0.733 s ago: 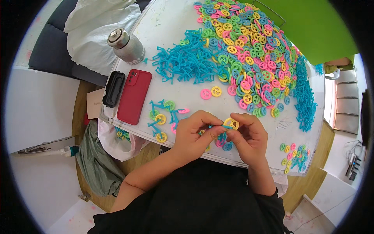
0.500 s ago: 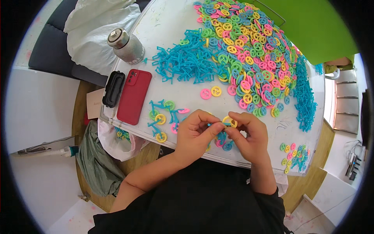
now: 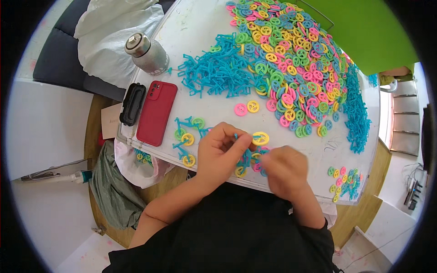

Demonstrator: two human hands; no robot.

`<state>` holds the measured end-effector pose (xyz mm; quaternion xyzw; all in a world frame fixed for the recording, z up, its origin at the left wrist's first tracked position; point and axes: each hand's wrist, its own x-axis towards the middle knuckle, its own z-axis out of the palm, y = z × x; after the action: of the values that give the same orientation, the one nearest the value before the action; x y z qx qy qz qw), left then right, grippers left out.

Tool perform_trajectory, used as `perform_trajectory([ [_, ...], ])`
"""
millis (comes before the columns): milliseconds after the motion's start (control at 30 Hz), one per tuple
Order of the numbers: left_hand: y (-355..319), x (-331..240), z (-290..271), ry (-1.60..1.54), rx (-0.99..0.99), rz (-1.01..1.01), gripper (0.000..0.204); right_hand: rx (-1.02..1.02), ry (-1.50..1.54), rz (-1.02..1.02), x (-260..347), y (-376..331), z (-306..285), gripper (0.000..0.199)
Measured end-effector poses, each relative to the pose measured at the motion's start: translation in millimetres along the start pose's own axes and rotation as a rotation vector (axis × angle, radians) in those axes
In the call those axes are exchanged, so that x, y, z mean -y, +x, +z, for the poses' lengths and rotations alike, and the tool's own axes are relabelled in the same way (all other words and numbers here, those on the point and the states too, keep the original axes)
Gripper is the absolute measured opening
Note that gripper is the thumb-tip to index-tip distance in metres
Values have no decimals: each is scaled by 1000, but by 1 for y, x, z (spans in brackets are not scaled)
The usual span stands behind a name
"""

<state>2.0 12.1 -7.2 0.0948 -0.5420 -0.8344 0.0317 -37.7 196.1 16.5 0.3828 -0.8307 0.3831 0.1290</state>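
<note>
My left hand (image 3: 222, 152) is closed in a pinch on a blue toy bicycle frame (image 3: 236, 136). A yellow wheel (image 3: 266, 139) sits at the tip of its fingers, with a blue piece across the wheel's hub. Blurred by motion, my right hand (image 3: 287, 170) is lower and to the right, over the near part of the table. Its fingers cannot be made out. Between and below the hands lie blue frames with yellow and pink wheels, partly hidden. Left of my left hand lie toy bicycles (image 3: 184, 141) with green and yellow wheels.
A big heap of coloured wheels (image 3: 296, 63) covers the far right of the white table, beside a pile of blue frames (image 3: 218, 70). More frames (image 3: 356, 109) line the right edge. A red phone (image 3: 156, 113), black case (image 3: 132, 104) and metal bottle (image 3: 146, 53) stand left.
My right hand has come away from the yellow wheel and moved down. My left hand has shifted slightly left and still holds the frame; the wheel now shows its face.
</note>
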Motion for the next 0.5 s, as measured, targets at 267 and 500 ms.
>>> perform_trajectory([
  [267,-2,-4,-5,164,69,-92,16,96,-20,-359,2,9,2,26],
  [500,11,-25,-5,676,381,523,35,271,934,548,-13,2,-6,12],
])
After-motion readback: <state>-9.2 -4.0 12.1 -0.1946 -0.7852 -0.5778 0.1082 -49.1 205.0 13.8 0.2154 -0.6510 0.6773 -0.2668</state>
